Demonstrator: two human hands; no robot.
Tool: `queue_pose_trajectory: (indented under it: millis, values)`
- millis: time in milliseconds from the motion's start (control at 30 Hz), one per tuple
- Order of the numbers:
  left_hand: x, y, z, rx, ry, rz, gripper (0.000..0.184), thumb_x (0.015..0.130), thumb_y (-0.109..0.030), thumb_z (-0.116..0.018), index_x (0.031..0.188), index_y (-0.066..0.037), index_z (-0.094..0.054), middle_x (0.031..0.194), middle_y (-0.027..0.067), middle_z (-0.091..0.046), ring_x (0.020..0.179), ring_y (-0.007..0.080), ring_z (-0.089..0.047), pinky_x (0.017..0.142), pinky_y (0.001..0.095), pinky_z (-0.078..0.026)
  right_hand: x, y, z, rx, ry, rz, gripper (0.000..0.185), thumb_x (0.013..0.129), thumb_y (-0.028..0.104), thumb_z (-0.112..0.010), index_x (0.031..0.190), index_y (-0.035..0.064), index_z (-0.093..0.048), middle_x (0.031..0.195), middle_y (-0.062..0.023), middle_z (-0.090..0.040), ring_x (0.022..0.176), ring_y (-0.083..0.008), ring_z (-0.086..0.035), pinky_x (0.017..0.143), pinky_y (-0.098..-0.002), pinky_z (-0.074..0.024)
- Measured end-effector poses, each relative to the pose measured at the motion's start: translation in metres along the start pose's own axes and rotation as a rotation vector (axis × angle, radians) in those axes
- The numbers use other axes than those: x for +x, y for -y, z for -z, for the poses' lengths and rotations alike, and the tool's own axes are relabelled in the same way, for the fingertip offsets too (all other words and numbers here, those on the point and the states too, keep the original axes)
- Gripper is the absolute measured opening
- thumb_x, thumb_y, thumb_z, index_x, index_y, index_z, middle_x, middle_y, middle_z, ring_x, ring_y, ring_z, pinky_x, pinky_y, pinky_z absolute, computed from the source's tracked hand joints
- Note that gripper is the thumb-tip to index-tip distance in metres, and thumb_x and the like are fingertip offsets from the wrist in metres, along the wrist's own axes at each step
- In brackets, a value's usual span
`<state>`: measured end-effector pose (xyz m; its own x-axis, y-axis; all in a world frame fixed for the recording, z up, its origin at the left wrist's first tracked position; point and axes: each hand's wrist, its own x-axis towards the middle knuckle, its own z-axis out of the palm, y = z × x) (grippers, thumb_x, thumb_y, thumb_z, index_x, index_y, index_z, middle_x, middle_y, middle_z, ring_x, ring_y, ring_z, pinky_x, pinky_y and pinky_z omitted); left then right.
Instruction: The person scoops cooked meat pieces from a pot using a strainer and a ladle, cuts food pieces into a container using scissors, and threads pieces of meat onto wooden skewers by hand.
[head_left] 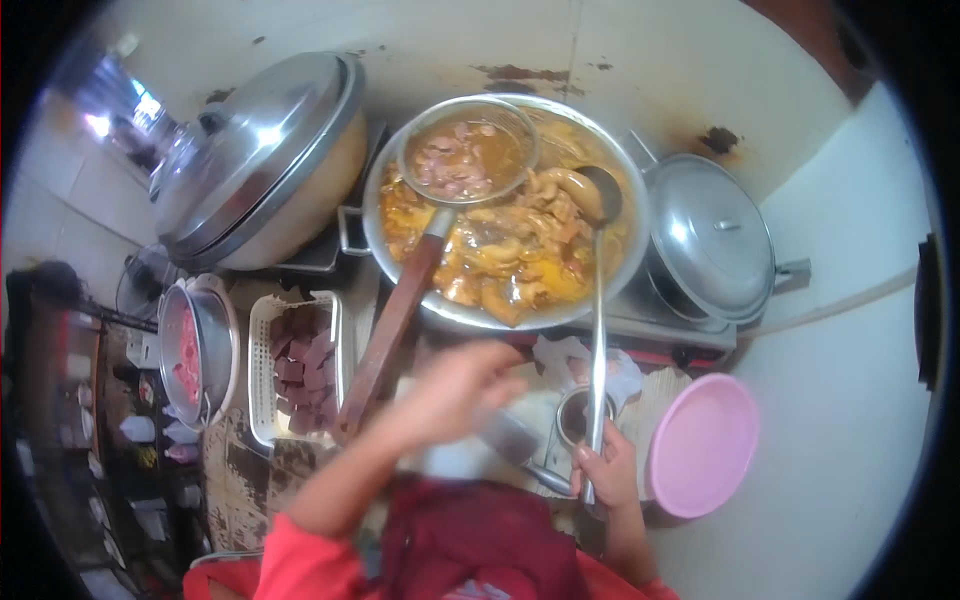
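Note:
My right hand (607, 468) is closed around the long metal handle of a ladle (599, 330). The ladle's dark bowl rests in a wide metal pan (640, 250) of brown broth with cooked meat pieces. My left hand (462, 392) is smeared by motion in front of the pan, its fingers unclear. A wooden-handled strainer (408, 275) holds pink meat pieces over the broth, its handle end beside my left forearm. Below my right thumb stands a metal cup (573, 418) with dark contents. A blade with a grey handle (548, 478) lies near my right fingers.
At left stand a large lidded pot (270, 150), a metal bowl (210, 345) of red contents and a white basket (262, 370) of dark brown blocks. On the right are a lidded pan (715, 240) and a pink basin (705, 445). A plastic bag (615, 372) lies before the stove.

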<state>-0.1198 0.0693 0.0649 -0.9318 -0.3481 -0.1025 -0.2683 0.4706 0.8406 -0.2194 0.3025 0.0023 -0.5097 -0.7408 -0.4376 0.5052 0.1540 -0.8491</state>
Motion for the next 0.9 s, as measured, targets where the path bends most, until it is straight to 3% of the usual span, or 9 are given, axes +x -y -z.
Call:
queue_pose_trajectory:
  millis: [67,133,300,400,533,600,667,833,900]
  values:
    - [0.008,0.020,-0.041,-0.180,0.155,-0.081,0.032,0.088,-0.027,-0.057,0.105,-0.001,-0.056,0.076,0.0088,-0.059,0.072,0.0152,-0.058,0.063,0.0272,-0.047,0.000,0.002,0.000,0.022,-0.011,-0.012,0.050,0.084,0.000,-0.050,0.131,-0.0038,-0.032,0.073,-0.0080,-0.054,0.046,-0.0144,-0.053,0.041,-0.0242,-0.0443]
    - [0.011,0.031,-0.076,-0.573,0.438,0.223,0.034,0.092,-0.035,-0.049,0.105,-0.004,-0.055,0.078,0.0042,-0.060,0.073,0.0113,-0.058,0.058,0.0241,-0.045,-0.001,0.002,-0.002,-0.018,-0.020,-0.008,0.053,0.083,0.002,-0.053,0.131,-0.0037,-0.032,0.074,-0.0087,-0.055,0.046,-0.0146,-0.054,0.042,-0.0240,-0.0454]
    - [0.001,0.037,-0.111,-1.051,0.651,0.274,0.035,0.093,-0.039,-0.044,0.105,-0.007,-0.052,0.080,-0.0015,-0.057,0.070,0.0061,-0.053,0.057,0.0211,-0.045,0.003,0.004,-0.005,-0.103,-0.017,-0.017,0.056,0.081,0.003,-0.058,0.130,-0.0048,-0.033,0.082,-0.0096,-0.057,0.054,-0.0143,-0.057,0.047,-0.0240,-0.0476]
    - [-0.002,0.050,-0.110,-0.996,0.654,0.258,0.033,0.094,-0.036,-0.044,0.103,-0.006,-0.053,0.086,0.0003,-0.057,0.072,0.0064,-0.054,0.058,0.0221,-0.046,0.004,0.009,-0.008,-0.192,-0.032,-0.068,0.058,0.079,0.005,-0.063,0.130,-0.0040,-0.035,0.086,-0.0080,-0.057,0.061,-0.0126,-0.057,0.054,-0.0233,-0.0489]
    - [-0.021,0.104,-0.129,-0.774,0.242,0.018,0.031,0.094,-0.030,-0.046,0.109,-0.005,-0.054,0.097,0.0047,-0.059,0.082,0.0078,-0.055,0.064,0.0236,-0.048,0.005,0.033,0.001,-0.649,-0.081,-0.095,0.051,0.080,0.015,-0.065,0.123,-0.0038,-0.045,0.086,-0.0051,-0.057,0.067,-0.0108,-0.054,0.060,-0.0240,-0.0461]
    - [-0.037,0.140,-0.115,-0.588,0.252,0.045,0.034,0.093,-0.031,-0.048,0.115,-0.005,-0.053,0.099,0.0057,-0.058,0.088,0.0101,-0.054,0.070,0.0259,-0.048,0.004,0.050,0.005,-0.857,-0.099,-0.089,0.048,0.080,0.020,-0.065,0.119,-0.0038,-0.050,0.085,-0.0040,-0.057,0.069,-0.0104,-0.053,0.063,-0.0246,-0.0445]
    - [-0.061,0.153,-0.079,-0.982,0.316,0.560,0.037,0.092,-0.032,-0.049,0.117,-0.004,-0.051,0.101,0.0069,-0.058,0.091,0.0133,-0.055,0.073,0.0303,-0.049,0.010,0.071,-0.002,-0.938,-0.126,-0.086,0.046,0.080,0.024,-0.065,0.115,-0.0039,-0.053,0.083,-0.0033,-0.056,0.070,-0.0104,-0.051,0.064,-0.0252,-0.0430]
    - [-0.124,0.233,-0.054,-1.602,0.093,0.556,0.049,0.087,-0.041,-0.052,0.116,-0.003,-0.048,0.096,0.0085,-0.059,0.086,0.0200,-0.058,0.067,0.0342,-0.050,0.087,0.122,-0.014,-0.922,-0.224,0.335,0.026,0.083,0.014,-0.059,0.102,-0.0035,-0.058,0.080,-0.0043,-0.059,0.073,-0.0105,-0.053,0.068,-0.0259,-0.0448]
    - [-0.128,0.208,-0.023,-1.395,-0.016,0.785,0.055,0.082,-0.047,-0.055,0.115,-0.003,-0.048,0.093,0.0085,-0.060,0.084,0.0217,-0.059,0.066,0.0345,-0.049,0.136,0.147,-0.031,-1.107,-0.134,0.521,0.023,0.082,0.016,-0.060,0.094,-0.0038,-0.060,0.074,-0.0055,-0.056,0.067,-0.0112,-0.053,0.062,-0.0272,-0.0447]
